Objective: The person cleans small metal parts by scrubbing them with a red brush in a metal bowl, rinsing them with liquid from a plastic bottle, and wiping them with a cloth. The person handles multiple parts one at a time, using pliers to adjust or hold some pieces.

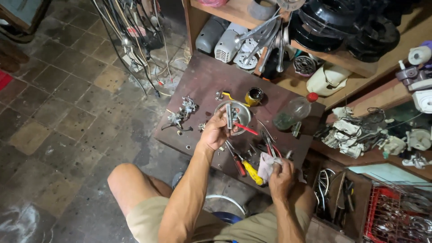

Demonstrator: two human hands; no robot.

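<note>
1. Left hand [215, 131], centre of frame: closed around a small metal part [231, 115], held upright above the desk [202, 81]. A red-handled tool [245, 129] juts from this hand toward the right.
2. Right hand [281, 175], lower right of centre: fingers closed on a crumpled pale cloth [266, 166], held at the near edge of the desk.
3. Directly behind the metal part, a round metal bowl [243, 112] sits on the desk.
4. Between the two hands lie a yellow-handled screwdriver [252, 173], a red-handled screwdriver [238, 165] and red-handled pliers [271, 148], close together.
5. Above the bowl: a small round tin [254, 96] with a dark rim, just beside a yellow-tipped metal piece [223, 95].
6. Right of centre, a clear plastic bottle [292, 112] with a red cap lies tilted on the desk.
7. Left part of the desk: a cluster of small metal fittings [182, 112].
8. Upper frame: wooden shelves [342, 58] holding black fan parts and white housings; cables hang at upper left over the tiled floor [58, 112].
</note>
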